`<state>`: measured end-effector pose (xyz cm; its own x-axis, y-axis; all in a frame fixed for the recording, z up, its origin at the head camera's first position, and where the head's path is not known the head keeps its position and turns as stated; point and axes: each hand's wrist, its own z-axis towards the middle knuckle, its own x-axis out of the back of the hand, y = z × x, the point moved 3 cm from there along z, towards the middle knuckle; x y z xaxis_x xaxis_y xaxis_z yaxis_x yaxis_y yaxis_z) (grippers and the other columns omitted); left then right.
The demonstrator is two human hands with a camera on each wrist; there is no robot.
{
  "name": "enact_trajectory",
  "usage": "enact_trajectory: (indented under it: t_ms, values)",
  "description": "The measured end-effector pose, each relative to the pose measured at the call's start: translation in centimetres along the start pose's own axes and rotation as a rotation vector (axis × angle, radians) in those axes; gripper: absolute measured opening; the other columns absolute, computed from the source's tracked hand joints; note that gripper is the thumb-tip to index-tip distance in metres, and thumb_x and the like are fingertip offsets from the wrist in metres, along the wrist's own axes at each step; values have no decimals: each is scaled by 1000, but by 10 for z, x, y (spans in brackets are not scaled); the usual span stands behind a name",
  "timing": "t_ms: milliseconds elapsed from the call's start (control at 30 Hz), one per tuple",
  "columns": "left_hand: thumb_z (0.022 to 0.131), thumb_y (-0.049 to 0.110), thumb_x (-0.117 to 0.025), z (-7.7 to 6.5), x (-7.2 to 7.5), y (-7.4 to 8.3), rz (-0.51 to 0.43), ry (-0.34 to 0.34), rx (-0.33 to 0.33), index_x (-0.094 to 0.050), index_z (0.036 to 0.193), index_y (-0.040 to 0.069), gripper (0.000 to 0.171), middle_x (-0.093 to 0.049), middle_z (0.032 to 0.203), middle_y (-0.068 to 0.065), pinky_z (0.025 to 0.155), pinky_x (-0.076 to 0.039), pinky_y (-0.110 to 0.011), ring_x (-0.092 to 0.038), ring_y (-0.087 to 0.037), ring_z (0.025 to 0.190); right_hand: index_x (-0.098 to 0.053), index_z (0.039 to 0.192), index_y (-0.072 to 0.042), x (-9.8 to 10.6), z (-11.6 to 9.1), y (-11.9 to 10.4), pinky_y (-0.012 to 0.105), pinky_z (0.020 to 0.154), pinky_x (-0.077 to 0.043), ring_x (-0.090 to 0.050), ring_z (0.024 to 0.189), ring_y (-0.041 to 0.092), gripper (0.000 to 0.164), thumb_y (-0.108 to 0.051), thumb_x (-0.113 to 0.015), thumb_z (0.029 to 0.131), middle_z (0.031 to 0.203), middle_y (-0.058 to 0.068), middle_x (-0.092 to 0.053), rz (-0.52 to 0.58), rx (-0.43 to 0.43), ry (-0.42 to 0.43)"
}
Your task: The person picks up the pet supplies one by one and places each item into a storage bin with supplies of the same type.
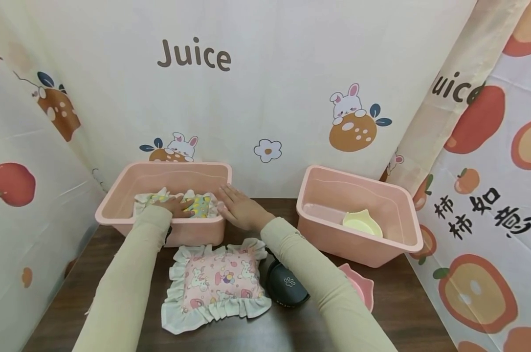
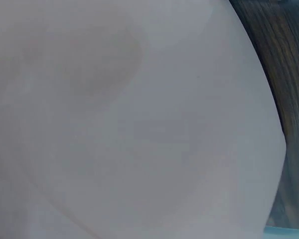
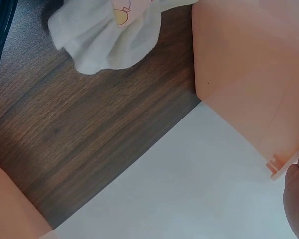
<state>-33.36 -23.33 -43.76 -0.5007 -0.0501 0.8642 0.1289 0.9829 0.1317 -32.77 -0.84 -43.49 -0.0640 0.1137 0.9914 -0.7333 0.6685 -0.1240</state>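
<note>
In the head view, a small cushion (image 1: 200, 206) with yellow-green print and white ruffles lies inside the left pink bin (image 1: 192, 235). My left hand (image 1: 174, 205) rests on it, fingers spread over the fabric. At that bin's right end, my right hand (image 1: 242, 209) touches the rim with its fingers straight. The right wrist view catches part of this hand (image 3: 296, 196) beside the bin's side wall (image 3: 244, 64). A larger pink cushion (image 1: 221, 277) with white ruffles lies on the table before the bin. The left wrist view is mostly a blurred pale surface.
A black bowl (image 1: 287, 284) with a paw print sits right of the pink cushion, partly under my right sleeve. A pink dish (image 1: 363, 288) is half hidden by that arm. The right pink bin (image 1: 344, 244) holds a pale yellow dish (image 1: 362, 225). Printed curtains surround the table.
</note>
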Motion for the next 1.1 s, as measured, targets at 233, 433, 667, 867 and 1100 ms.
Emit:
enact_trajectory:
  t_ms: [233,433,667,867,1100]
  values:
    - [100,44,-42,5,3,0,8,59,-24,-23,153,13,64,-14,155,-27,105,-20,-70,-13,-52,139,-1,155,-9,-2,-1,-2,29,119,-4,1,148,18,65,-46,-17,104,162,7,-3,43,-12,-4]
    - [99,42,-46,6,6,-8,-79,107,-54,-22,153,10,67,-16,154,-30,105,-23,-69,-16,-53,138,-2,155,-10,-1,-2,-2,28,119,-4,1,148,18,63,-41,-24,105,162,5,-2,54,-13,-1]
    - [99,37,-49,-4,11,-7,-147,211,-101,-24,152,6,66,-24,152,-28,105,-29,-64,-29,-50,135,-1,155,-12,-7,-1,2,29,119,-4,2,148,17,63,-43,-22,104,162,6,-4,22,-8,12]
    - [97,35,-53,-18,17,2,-148,326,-100,-28,151,6,66,-26,153,-25,105,-20,-71,-21,-49,139,-1,155,-12,-7,0,3,28,119,-5,1,148,18,63,-44,-21,104,162,5,-3,25,-5,22]
    - [95,35,-54,-46,17,15,-96,471,-115,-33,149,7,65,-30,151,-24,102,-24,-72,-23,-50,137,-1,155,-13,-5,1,2,29,119,-5,0,148,18,63,-43,-22,104,162,5,-3,31,-11,26]
